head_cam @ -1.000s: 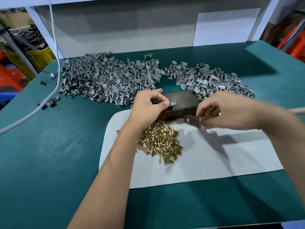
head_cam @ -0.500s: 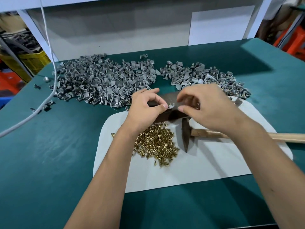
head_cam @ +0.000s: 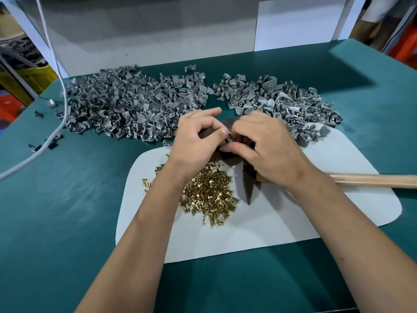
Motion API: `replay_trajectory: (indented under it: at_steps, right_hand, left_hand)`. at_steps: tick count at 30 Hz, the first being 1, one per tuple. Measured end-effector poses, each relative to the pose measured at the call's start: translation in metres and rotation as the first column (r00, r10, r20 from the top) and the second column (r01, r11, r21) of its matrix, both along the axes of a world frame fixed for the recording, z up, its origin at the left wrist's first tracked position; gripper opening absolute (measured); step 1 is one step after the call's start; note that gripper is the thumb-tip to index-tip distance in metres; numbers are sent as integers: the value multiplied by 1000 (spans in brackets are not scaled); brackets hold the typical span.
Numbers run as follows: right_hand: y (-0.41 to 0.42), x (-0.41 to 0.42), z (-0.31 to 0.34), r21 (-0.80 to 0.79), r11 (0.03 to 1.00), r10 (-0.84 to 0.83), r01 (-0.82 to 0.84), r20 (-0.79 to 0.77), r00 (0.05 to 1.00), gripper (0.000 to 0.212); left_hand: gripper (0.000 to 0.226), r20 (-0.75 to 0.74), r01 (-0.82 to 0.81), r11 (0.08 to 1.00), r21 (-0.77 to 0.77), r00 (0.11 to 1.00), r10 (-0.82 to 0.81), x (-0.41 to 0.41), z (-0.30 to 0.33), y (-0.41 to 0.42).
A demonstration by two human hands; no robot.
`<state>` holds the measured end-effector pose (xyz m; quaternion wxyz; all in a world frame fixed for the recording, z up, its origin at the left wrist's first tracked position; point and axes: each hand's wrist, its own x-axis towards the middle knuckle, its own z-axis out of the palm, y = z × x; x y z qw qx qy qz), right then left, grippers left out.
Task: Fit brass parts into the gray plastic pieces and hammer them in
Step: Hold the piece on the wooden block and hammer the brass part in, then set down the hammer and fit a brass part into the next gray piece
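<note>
My left hand [head_cam: 198,137] and my right hand [head_cam: 261,147] meet over a dark metal block [head_cam: 222,154] on the white mat [head_cam: 259,222]. Both pinch a small gray plastic piece with a brass part [head_cam: 229,139] between their fingertips; it is mostly hidden. A heap of brass parts [head_cam: 207,193] lies on the mat under my left forearm. The hammer [head_cam: 249,188] rests on the mat, its wooden handle [head_cam: 372,180] pointing right under my right wrist. A big pile of gray plastic pieces [head_cam: 126,109] lies at the back left, a smaller pile [head_cam: 282,102] at the back right.
The green table [head_cam: 56,211] carries a white cable [head_cam: 56,123] along its left side and a few loose dark bits [head_cam: 38,114]. A white backboard [head_cam: 146,30] closes the far edge. Yellow and orange crates stand beyond the table's sides.
My right hand put the hammer down on the mat and came to the block, joining my left hand's fingertips on the small piece. The left hand stayed at the block.
</note>
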<state>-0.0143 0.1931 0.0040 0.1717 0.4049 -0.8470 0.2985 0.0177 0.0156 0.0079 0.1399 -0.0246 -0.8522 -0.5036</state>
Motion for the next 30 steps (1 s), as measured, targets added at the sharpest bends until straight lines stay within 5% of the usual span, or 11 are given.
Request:
replay_trajectory:
  at_steps: [5,9,15,20,25,30]
  right_hand:
    - [3,0,0,-54,999,4,-3,11,1000,35]
    - [15,-6,-4,-121,975,-182,186,46,982,40]
    - [29,-18,-8,-111,790,-580,603,183,794,43]
    - [36,-21,-4,-157,681,-679,715,230,697,24]
    - [21,-5,-1,-218,830,-489,513,157,858,10]
    - [-16,34,0,-57,998,21,-18,53,998,8]
  left_hand:
    - [11,-30,-19,998,-53,999,18,2,0,4]
    - [27,-81,-74,996,-45,994,70,2,-3,5]
    - [27,-135,-184,982,-33,975,178,-3,-13,-3]
    - [28,-127,-277,961,5,953,276,-6,-14,-7]
    - [11,-54,-548,811,-205,833,550,-6,-12,-33]
    - [11,24,-599,674,-433,740,673,3,-15,-72]
